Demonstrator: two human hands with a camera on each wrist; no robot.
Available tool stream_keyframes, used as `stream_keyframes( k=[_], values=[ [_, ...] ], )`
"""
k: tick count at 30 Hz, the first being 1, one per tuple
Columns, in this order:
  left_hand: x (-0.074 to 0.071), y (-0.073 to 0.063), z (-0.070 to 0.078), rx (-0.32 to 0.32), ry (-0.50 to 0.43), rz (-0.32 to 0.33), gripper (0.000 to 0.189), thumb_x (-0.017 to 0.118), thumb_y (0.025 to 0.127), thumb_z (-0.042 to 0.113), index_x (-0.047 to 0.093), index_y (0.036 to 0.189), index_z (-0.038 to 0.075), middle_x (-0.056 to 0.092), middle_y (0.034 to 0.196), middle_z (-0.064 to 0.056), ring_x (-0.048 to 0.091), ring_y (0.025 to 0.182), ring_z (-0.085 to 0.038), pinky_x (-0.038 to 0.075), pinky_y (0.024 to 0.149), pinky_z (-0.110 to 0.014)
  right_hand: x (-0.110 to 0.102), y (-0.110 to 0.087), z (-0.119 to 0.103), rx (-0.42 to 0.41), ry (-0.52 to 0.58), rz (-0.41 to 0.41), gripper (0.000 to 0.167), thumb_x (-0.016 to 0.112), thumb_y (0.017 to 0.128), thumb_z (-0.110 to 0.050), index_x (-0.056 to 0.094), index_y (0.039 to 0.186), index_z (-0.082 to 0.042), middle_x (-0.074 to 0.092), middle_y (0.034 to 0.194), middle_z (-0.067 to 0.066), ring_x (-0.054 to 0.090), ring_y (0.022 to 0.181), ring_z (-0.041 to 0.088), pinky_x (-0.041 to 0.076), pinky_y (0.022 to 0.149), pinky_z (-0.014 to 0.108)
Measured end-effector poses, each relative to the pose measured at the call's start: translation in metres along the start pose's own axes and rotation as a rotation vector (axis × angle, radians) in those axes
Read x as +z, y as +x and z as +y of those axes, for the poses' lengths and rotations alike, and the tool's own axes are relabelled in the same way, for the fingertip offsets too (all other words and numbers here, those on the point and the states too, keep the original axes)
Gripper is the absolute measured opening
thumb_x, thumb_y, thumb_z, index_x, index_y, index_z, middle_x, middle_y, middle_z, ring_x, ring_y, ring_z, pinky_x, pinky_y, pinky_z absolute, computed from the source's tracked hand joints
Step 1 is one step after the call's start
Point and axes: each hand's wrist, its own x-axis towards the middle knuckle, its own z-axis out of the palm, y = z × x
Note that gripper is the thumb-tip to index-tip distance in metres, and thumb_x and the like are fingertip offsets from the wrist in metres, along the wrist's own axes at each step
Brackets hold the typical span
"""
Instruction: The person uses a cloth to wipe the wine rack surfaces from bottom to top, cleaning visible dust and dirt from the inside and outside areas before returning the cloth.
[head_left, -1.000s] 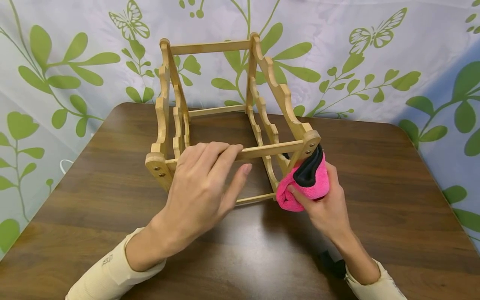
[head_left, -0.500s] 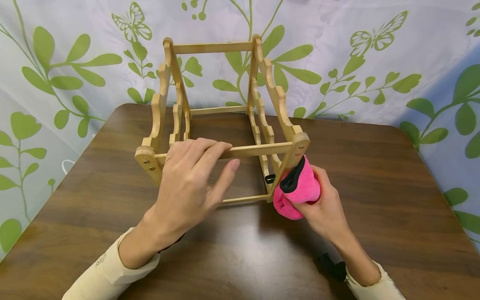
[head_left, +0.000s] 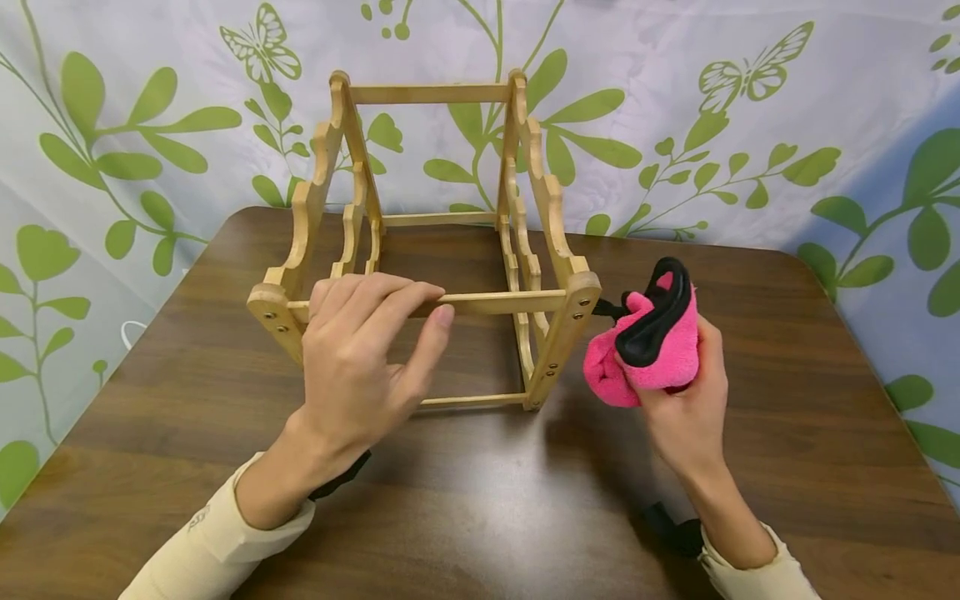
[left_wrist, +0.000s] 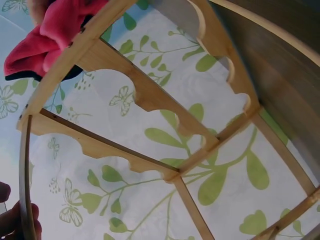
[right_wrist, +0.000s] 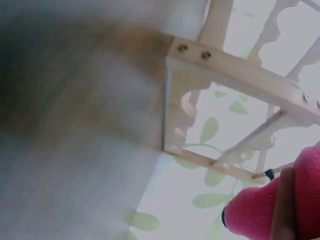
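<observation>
A light wooden rack [head_left: 558, 346] with wavy, scalloped side rails stands on the table. My left hand [head_left: 367, 358] grips its upper front bar, fingers over the top and the thumb on the near side. In the left wrist view, fingertips [left_wrist: 15, 220] show around that bar. To the right of the rack, my right hand [head_left: 693, 421] holds a bunched pink cloth [head_left: 678, 358] with black edging. The cloth is just beside the front right post, and its black edge reaches towards it. In the right wrist view, a finger lies across the pink cloth [right_wrist: 250, 210].
The dark wood-grain table [head_left: 787, 400] extends on both sides of the rack. Behind it hangs a pale curtain [head_left: 652, 50] printed with green leaves and butterflies. Black straps [head_left: 678, 533] show at the wrists. A white cord [head_left: 133, 329] is at the table's left edge.
The rack's front has swung left, along with my left hand on its bar. My right hand has drawn the pink cloth off the front right post, rightwards and slightly up.
</observation>
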Motion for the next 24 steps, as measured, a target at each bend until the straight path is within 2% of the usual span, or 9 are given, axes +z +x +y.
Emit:
stream_keyframes(
  k=[7,10,12,14,16,19,21,22,24],
  values=[
    [0.000,0.001,-0.001,0.009,-0.058,0.071,0.021,0.062,0.090,0.014,0.073,0.078,0.001,0.066,0.074,-0.007,0.056,0.070,-0.030,0.034,0.064,-0.042,0.003,0.015,-0.017,-0.074,0.138,0.101,0.059,0.070,0.079,0.012,0.042,0.131,0.012,0.061,0.123,0.017,0.055,0.116,0.029,0.046,0.098,0.030],
    [0.001,0.001,-0.002,0.013,-0.077,0.084,0.021,0.062,0.091,0.014,0.073,0.077,0.001,0.066,0.073,-0.007,0.056,0.069,-0.030,0.035,0.064,-0.041,0.005,0.023,-0.022,-0.085,0.291,0.151,0.061,0.070,0.076,0.013,0.042,0.130,0.010,0.059,0.122,0.020,0.053,0.115,0.032,0.047,0.096,0.030],
    [0.001,0.001,-0.002,0.015,-0.088,0.090,0.022,0.062,0.091,0.014,0.073,0.077,0.001,0.066,0.073,-0.007,0.056,0.069,-0.030,0.035,0.064,-0.041,0.007,0.026,-0.026,-0.093,0.348,0.156,0.057,0.072,0.077,0.012,0.045,0.127,0.010,0.060,0.117,0.018,0.054,0.112,0.030,0.048,0.094,0.029],
    [0.002,0.001,-0.003,0.015,-0.097,0.095,0.022,0.062,0.091,0.013,0.073,0.076,0.001,0.066,0.072,-0.007,0.057,0.068,-0.030,0.035,0.064,-0.041,0.010,0.030,-0.029,-0.103,0.414,0.118,0.056,0.072,0.079,0.011,0.045,0.128,0.011,0.062,0.112,0.020,0.057,0.108,0.030,0.049,0.092,0.029],
    [0.003,0.001,-0.003,0.016,-0.106,0.102,0.022,0.062,0.090,0.013,0.073,0.076,0.001,0.066,0.072,-0.006,0.057,0.068,-0.029,0.036,0.065,-0.041,0.014,0.032,-0.030,-0.133,0.390,0.079,0.056,0.075,0.082,0.003,0.045,0.129,0.012,0.063,0.113,0.019,0.057,0.108,0.029,0.048,0.094,0.029],
    [0.004,0.001,-0.004,0.014,-0.124,0.123,0.021,0.062,0.089,0.011,0.072,0.073,0.002,0.066,0.070,-0.006,0.056,0.066,-0.028,0.035,0.065,-0.041,0.017,0.033,-0.030,-0.164,0.326,0.010,0.068,0.076,0.086,-0.011,0.039,0.137,0.014,0.058,0.125,0.017,0.052,0.117,0.028,0.041,0.105,0.031],
    [0.004,0.002,-0.006,0.010,-0.138,0.139,0.021,0.061,0.087,0.010,0.072,0.072,0.002,0.066,0.069,-0.006,0.056,0.065,-0.028,0.034,0.065,-0.040,0.019,0.033,-0.029,-0.167,0.269,-0.026,0.075,0.074,0.088,-0.021,0.035,0.142,0.013,0.048,0.139,0.014,0.042,0.128,0.028,0.031,0.113,0.035],
    [0.004,0.002,-0.007,0.008,-0.144,0.146,0.021,0.061,0.087,0.010,0.072,0.071,0.002,0.066,0.069,-0.005,0.055,0.064,-0.028,0.034,0.065,-0.040,0.019,0.033,-0.029,-0.156,0.261,-0.050,0.074,0.072,0.090,-0.022,0.034,0.144,0.012,0.045,0.144,0.014,0.038,0.133,0.028,0.027,0.115,0.036],
    [0.004,0.002,-0.009,0.002,-0.160,0.159,0.021,0.060,0.085,0.009,0.071,0.069,0.002,0.065,0.068,-0.005,0.054,0.063,-0.028,0.032,0.065,-0.039,0.020,0.034,-0.029,-0.111,0.317,-0.109,0.067,0.063,0.095,-0.020,0.032,0.147,0.009,0.039,0.150,0.016,0.031,0.139,0.030,0.021,0.118,0.038]
  ],
)
